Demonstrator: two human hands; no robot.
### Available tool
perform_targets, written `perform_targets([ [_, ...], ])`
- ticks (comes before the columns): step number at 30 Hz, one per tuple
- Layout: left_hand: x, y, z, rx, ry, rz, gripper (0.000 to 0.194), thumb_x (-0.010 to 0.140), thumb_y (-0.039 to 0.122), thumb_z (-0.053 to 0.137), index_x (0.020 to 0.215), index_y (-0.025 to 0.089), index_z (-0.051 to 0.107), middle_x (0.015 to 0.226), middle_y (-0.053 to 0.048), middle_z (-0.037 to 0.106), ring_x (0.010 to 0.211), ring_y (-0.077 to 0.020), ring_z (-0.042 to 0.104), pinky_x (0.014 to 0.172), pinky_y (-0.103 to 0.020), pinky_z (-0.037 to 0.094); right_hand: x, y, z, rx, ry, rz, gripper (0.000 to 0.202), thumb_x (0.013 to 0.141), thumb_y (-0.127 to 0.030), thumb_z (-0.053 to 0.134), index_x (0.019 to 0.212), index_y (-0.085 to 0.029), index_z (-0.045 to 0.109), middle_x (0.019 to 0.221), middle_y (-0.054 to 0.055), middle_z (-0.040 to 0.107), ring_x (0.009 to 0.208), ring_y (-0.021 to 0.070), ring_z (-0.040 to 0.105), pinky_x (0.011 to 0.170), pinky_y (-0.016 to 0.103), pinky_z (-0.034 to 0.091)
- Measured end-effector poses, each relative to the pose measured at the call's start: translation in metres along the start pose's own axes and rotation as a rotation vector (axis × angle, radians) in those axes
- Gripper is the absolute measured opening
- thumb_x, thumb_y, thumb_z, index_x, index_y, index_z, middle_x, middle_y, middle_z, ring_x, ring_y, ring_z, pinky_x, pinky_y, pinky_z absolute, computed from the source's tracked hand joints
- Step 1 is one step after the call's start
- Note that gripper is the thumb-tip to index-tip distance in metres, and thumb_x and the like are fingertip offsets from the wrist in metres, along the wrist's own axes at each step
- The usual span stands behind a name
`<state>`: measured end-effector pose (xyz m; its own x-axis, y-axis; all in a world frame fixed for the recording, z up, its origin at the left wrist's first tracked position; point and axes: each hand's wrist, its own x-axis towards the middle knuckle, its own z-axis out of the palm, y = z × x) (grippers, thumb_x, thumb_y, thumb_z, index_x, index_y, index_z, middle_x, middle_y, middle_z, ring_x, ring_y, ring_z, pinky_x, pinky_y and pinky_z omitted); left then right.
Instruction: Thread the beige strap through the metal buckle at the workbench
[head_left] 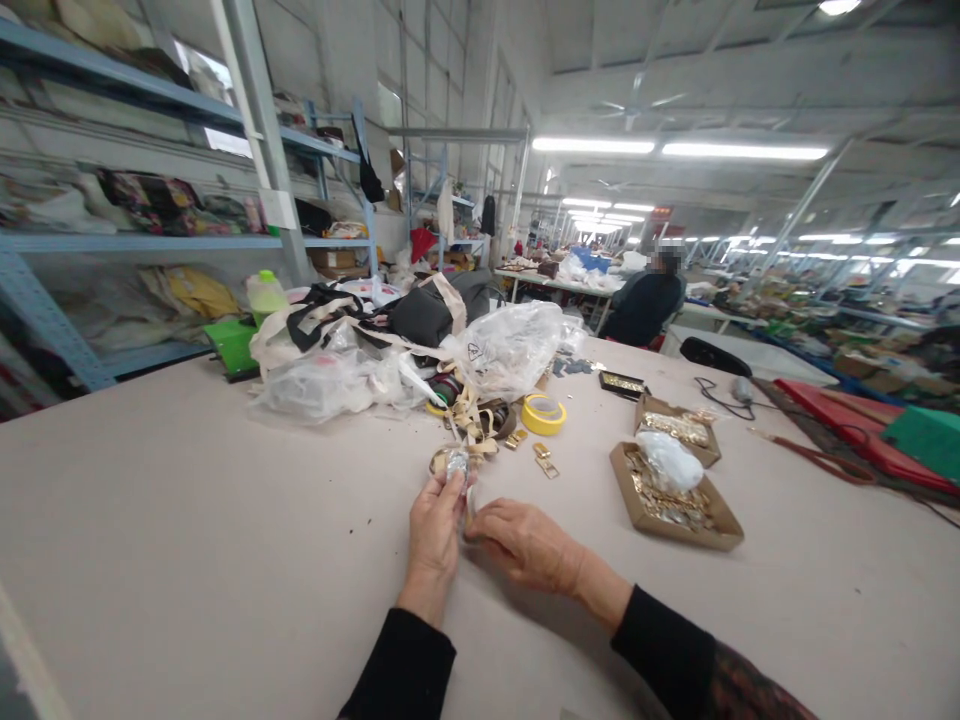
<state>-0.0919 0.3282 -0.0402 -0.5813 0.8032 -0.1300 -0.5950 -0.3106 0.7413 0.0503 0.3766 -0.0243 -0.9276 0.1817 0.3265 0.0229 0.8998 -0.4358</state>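
My left hand (pixel 433 530) is closed, thumb on top, around a small silvery piece in see-through wrapping (pixel 457 461). Its exact kind does not show. Close beside it on the right, my right hand (pixel 529 545) has its fingers pinched at a thin pale strip (pixel 470 503) hanging by the left hand. What sits between those fingertips is too small to make out. Just beyond the hands lie tangled beige straps (pixel 471 412). Several gold metal buckles (pixel 543 452) rest to the right of the straps, near a yellow tape roll (pixel 544 415).
A cardboard box of metal pieces (pixel 641 515) stands on the right, another box (pixel 705 450) behind it. Bags and plastic wrapping (pixel 510 345) are heaped at the back. Scissors (pixel 817 458) and a red board (pixel 847 420) lie far right. Beyond the table sits a person (pixel 641 305).
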Motion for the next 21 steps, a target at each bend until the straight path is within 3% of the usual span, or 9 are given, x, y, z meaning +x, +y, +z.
perform_targets([
  [3,0.009,-0.010,-0.003,0.049,0.017,0.016,0.050,0.053,0.039,0.090,0.090,0.012,0.069,0.089,-0.006,0.069,0.082,-0.0145,0.062,0.077,-0.023,0.048,0.007,0.007,-0.005,0.257,0.109,0.176,0.017,0.086,-0.015,0.055,0.095,-0.019,0.069,0.089,0.003,0.070,0.081,0.0179,0.064,0.079,0.027,0.050],
  [6,0.014,-0.015,-0.005,0.092,0.048,0.024,0.051,0.052,0.042,0.090,0.089,0.012,0.071,0.089,-0.006,0.069,0.081,-0.0154,0.060,0.077,-0.025,0.048,0.024,0.034,-0.016,0.439,0.433,0.526,0.013,0.084,-0.024,0.061,0.076,-0.018,0.068,0.069,0.000,0.065,0.066,0.0150,0.062,0.063,0.023,0.049],
  [9,0.015,-0.015,-0.004,0.120,0.066,0.013,0.054,0.050,0.044,0.091,0.090,0.012,0.072,0.091,-0.006,0.068,0.085,-0.0173,0.060,0.081,-0.029,0.048,0.047,0.072,-0.028,0.527,0.617,0.777,0.014,0.087,-0.026,0.057,0.091,-0.016,0.065,0.071,0.001,0.064,0.058,0.0137,0.062,0.048,0.020,0.046],
  [11,0.014,-0.013,-0.003,0.132,0.074,0.001,0.056,0.050,0.045,0.091,0.091,0.013,0.072,0.092,-0.006,0.068,0.086,-0.0177,0.060,0.083,-0.030,0.047,0.063,0.094,-0.034,0.582,0.615,0.863,0.016,0.089,-0.024,0.053,0.100,-0.015,0.061,0.073,0.000,0.063,0.051,0.0120,0.060,0.040,0.019,0.042],
  [14,0.014,-0.012,-0.002,0.144,0.079,-0.006,0.057,0.050,0.048,0.090,0.092,0.013,0.072,0.092,-0.006,0.068,0.088,-0.0181,0.059,0.086,-0.032,0.045,0.081,0.112,-0.038,0.663,0.554,0.942,0.012,0.091,-0.023,0.056,0.089,-0.014,0.062,0.064,-0.002,0.058,0.042,0.0090,0.053,0.035,0.017,0.039],
  [17,0.013,-0.012,-0.001,0.150,0.068,0.005,0.056,0.051,0.049,0.090,0.092,0.014,0.072,0.094,-0.006,0.068,0.089,-0.0183,0.059,0.087,-0.032,0.044,0.093,0.118,-0.036,0.707,0.465,0.974,0.025,0.094,-0.027,0.060,0.073,-0.013,0.059,0.051,-0.008,0.046,0.035,0.0056,0.039,0.033,0.016,0.031],
  [21,0.012,-0.013,0.000,0.166,0.041,0.031,0.054,0.057,0.048,0.087,0.096,0.014,0.072,0.099,-0.007,0.069,0.093,-0.0183,0.057,0.089,-0.031,0.042,0.105,0.121,-0.032,0.752,0.417,0.984,0.033,0.097,-0.034,0.060,0.072,-0.013,0.056,0.051,-0.010,0.040,0.035,0.0039,0.031,0.032,0.015,0.025],
])
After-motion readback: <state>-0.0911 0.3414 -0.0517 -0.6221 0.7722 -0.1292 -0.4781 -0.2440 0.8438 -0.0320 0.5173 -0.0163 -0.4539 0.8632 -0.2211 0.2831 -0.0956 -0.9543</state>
